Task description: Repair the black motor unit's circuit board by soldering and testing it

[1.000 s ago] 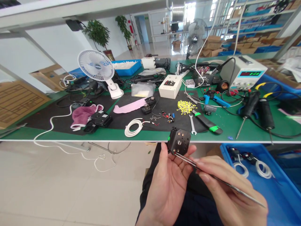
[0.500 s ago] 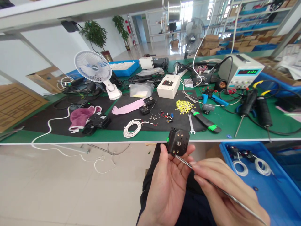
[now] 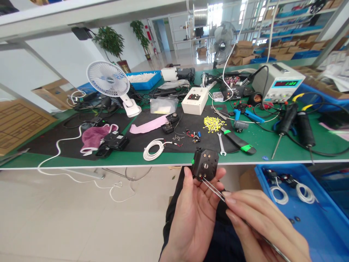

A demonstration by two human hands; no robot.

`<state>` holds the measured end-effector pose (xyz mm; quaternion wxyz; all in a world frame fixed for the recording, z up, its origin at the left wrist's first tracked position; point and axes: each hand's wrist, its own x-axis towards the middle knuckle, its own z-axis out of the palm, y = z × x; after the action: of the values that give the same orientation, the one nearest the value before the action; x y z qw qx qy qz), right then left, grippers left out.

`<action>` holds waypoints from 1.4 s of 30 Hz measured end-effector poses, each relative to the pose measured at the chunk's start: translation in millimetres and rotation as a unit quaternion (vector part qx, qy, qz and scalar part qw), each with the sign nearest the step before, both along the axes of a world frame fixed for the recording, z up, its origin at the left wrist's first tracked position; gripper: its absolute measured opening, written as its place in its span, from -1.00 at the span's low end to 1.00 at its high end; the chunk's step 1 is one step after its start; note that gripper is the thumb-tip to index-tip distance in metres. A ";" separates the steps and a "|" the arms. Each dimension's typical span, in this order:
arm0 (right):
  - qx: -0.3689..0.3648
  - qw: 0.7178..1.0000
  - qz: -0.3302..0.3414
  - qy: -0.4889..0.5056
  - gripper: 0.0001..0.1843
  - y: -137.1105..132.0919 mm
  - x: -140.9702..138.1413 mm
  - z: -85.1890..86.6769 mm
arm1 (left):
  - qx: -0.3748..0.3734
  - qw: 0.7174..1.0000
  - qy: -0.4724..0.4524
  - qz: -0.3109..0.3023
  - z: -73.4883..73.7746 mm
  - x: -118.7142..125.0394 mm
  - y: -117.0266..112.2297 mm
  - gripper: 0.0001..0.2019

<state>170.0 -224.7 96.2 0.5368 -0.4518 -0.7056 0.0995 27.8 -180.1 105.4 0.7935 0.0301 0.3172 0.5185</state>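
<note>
My left hand point(image 3: 195, 209) holds a small black plastic housing point(image 3: 205, 163) between thumb and fingers, palm up, just in front of the bench edge. Brass-coloured inserts and a metal shaft show on the face of the housing, with a green dot on its left side. In my right hand point(image 3: 261, 214) is a pair of metal tweezers point(image 3: 213, 190), pinched like a pen. The tweezer tips touch the lower edge of the housing near a small red spot; what lies between them is too small to make out.
On the bench are a coiled white cable point(image 3: 153, 150), a wrench point(image 3: 221, 144), yellow-capped parts point(image 3: 214, 124), a black-green knife point(image 3: 238, 141) and two power screwdrivers point(image 3: 286, 118). A blue bin point(image 3: 313, 218) with cabled parts stands at lower right. A white fan point(image 3: 108, 79) stands at left.
The housing has shifted slightly left and tilted a little. The tweezer arms now show slightly apart, where they looked pressed together before. Both hands keep nearly the same place.
</note>
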 end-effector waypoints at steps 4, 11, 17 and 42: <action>0.014 1.000 -0.002 -0.004 -0.61 1.0 -2.1 -5.4 | 0.010 1.000 0.014 0.014 0.4 2.9 -0.6 -0.53; 0.039 0.998 0.013 0.051 -0.57 11.1 -9.1 -1.8 | 0.036 0.998 0.038 0.044 -1.3 4.0 -0.4 -0.61; -0.021 0.967 0.006 0.255 -0.64 24.9 -15.3 -16.8 | 0.034 0.996 0.058 0.065 -4.0 5.1 -0.3 -0.62; 0.043 0.991 0.076 0.097 -0.56 29.2 -18.3 -21.7 | 0.033 0.989 0.067 0.126 -18.5 -16.6 9.2 -0.59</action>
<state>151.8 -195.6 74.6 0.6127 -0.3619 -0.6857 0.1531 11.2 -171.0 86.8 0.6977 0.0502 0.3535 0.6210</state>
